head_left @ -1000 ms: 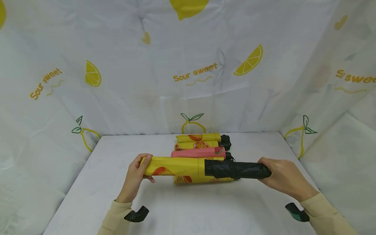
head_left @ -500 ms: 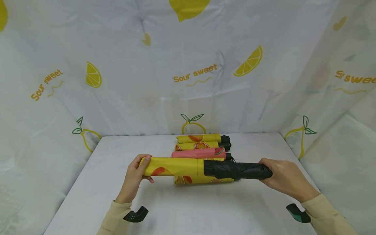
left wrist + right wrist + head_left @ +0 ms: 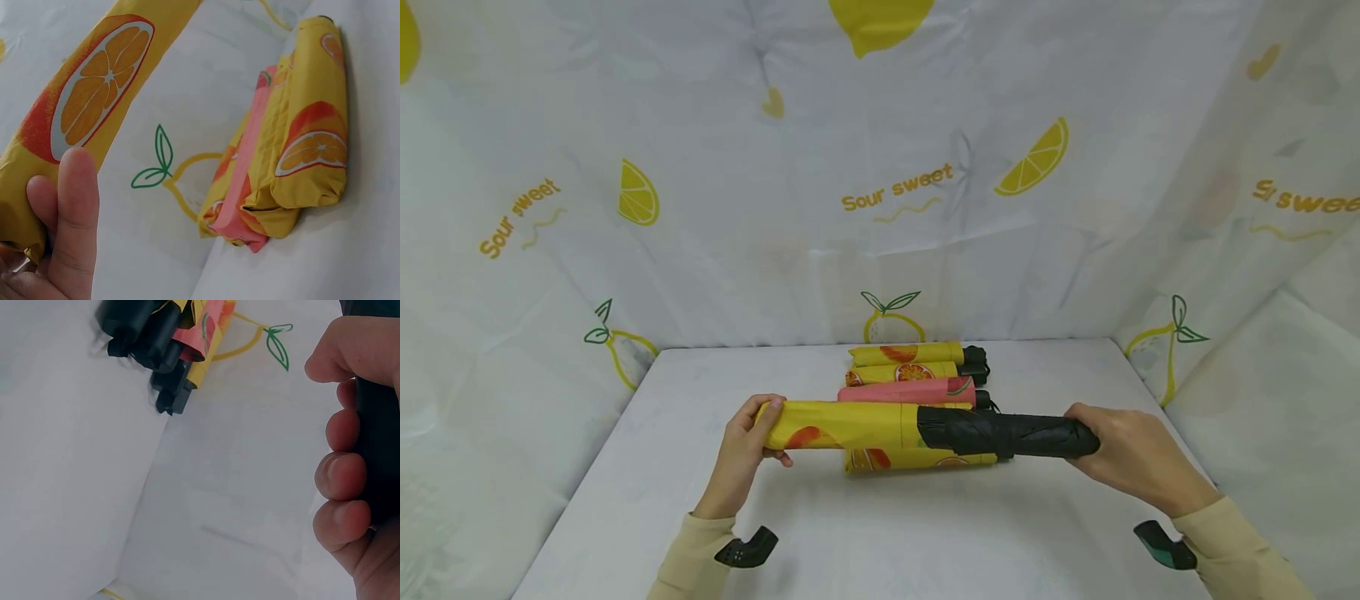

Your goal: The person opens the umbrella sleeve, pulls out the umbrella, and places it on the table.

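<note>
A black folded umbrella (image 3: 1000, 434) lies level above the table, its left part inside a yellow sleeve (image 3: 850, 426) printed with orange slices. My left hand (image 3: 739, 457) pinches the sleeve's far left end, thumb on top. Around the umbrella's bare right end curl the fingers of my right hand (image 3: 1138, 454). The left wrist view shows the sleeve (image 3: 103, 81) slanting up from my fingers. In the right wrist view, the dark end of the umbrella (image 3: 378, 444) sits in my grip. How far the umbrella reaches inside the sleeve is hidden.
Behind and below the held umbrella, several sleeved umbrellas lie in a row on the white table (image 3: 700, 375). One has a pink sleeve (image 3: 906, 390); a yellow one (image 3: 917, 460) is nearest me. Their black ends point right. A white lemon-print cloth (image 3: 737, 250) hangs behind.
My right hand has shifted slightly right with the umbrella, while the sleeve's edge has crept left. A little more of the black umbrella shows. My left hand has barely moved.
</note>
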Demonstrator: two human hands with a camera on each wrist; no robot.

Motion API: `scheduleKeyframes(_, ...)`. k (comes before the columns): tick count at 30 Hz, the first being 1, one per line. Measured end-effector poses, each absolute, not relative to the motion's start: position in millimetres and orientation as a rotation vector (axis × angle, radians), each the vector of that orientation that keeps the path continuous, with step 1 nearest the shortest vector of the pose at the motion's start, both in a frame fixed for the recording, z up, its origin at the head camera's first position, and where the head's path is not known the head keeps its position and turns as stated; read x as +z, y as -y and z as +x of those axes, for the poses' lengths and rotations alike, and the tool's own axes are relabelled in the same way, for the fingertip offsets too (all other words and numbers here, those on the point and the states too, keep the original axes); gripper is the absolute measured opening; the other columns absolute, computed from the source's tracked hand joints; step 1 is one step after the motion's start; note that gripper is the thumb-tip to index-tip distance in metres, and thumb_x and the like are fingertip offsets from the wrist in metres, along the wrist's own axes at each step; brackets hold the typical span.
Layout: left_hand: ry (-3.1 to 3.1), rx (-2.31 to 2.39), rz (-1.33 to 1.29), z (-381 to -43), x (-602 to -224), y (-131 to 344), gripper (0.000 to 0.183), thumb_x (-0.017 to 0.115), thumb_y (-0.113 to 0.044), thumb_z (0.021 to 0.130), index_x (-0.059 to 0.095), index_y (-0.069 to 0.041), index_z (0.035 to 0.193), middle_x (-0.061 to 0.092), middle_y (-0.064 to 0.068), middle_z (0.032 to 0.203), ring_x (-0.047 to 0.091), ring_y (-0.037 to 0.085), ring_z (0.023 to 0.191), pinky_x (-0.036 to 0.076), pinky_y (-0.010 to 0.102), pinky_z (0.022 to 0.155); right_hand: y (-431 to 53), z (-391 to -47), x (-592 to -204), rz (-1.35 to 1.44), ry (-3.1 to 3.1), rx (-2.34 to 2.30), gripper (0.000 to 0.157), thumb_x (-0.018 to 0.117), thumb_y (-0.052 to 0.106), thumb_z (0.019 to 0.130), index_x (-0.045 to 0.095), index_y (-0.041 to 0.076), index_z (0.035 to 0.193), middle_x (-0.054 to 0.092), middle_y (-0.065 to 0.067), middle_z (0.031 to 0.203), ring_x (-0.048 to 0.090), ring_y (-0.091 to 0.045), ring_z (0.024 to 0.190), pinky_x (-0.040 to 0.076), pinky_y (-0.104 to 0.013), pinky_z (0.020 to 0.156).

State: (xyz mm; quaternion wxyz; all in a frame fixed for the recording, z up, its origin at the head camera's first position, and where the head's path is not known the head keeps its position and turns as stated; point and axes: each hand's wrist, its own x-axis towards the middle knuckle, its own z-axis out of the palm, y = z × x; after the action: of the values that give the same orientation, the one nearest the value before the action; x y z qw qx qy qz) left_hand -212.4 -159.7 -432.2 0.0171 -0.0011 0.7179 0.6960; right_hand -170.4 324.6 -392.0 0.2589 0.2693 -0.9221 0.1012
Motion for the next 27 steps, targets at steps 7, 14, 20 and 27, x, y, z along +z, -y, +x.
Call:
scheduleKeyframes(7,-2.224,2.169,0.000,-212,-432,162,0.037,0.055,-0.043,0.104,0.058,-0.010,0.120,0.065,0.000,0.103,0.064,0.016,0.077,0.060,0.031,0.059,-329,-169,-393,0.713,2.512,0.265,0.039,0.094,0.013,0.056,0.065,0.021,0.082,0.065,0.017,0.068,0.037,0.010,0.058,0.043,-0.021,0.051)
scheduleKeyframes(14,-2.233,2.176,-0.008,-213,-431,164,0.036,0.055,-0.042,0.104,0.058,-0.010,0.120,0.064,-0.001,0.102,0.063,0.015,0.077,0.060,0.030,0.059,-333,-170,-393,0.726,2.488,0.277,0.040,0.093,0.012,0.055,0.065,0.022,0.082,0.064,0.018,0.067,0.037,0.011,0.058,0.041,-0.020,0.050)
scheduleKeyframes(20,-2.233,2.181,-0.024,-214,-432,166,0.034,0.056,-0.042,0.104,0.059,-0.011,0.117,0.064,-0.001,0.101,0.063,0.014,0.076,0.060,0.029,0.059,-337,-169,-393,0.709,2.487,0.282,0.041,0.092,0.011,0.054,0.065,0.022,0.082,0.065,0.018,0.068,0.040,0.010,0.059,0.042,-0.021,0.050)
scheduleKeyframes(27,-2.230,2.208,-0.025,-216,-432,170,0.032,0.056,-0.041,0.104,0.059,-0.012,0.116,0.062,0.000,0.102,0.062,0.014,0.076,0.060,0.029,0.059,-342,-168,-394,0.636,2.527,0.274,0.041,0.092,0.008,0.054,0.066,0.019,0.084,0.067,0.014,0.069,0.042,0.009,0.059,0.046,-0.024,0.051)
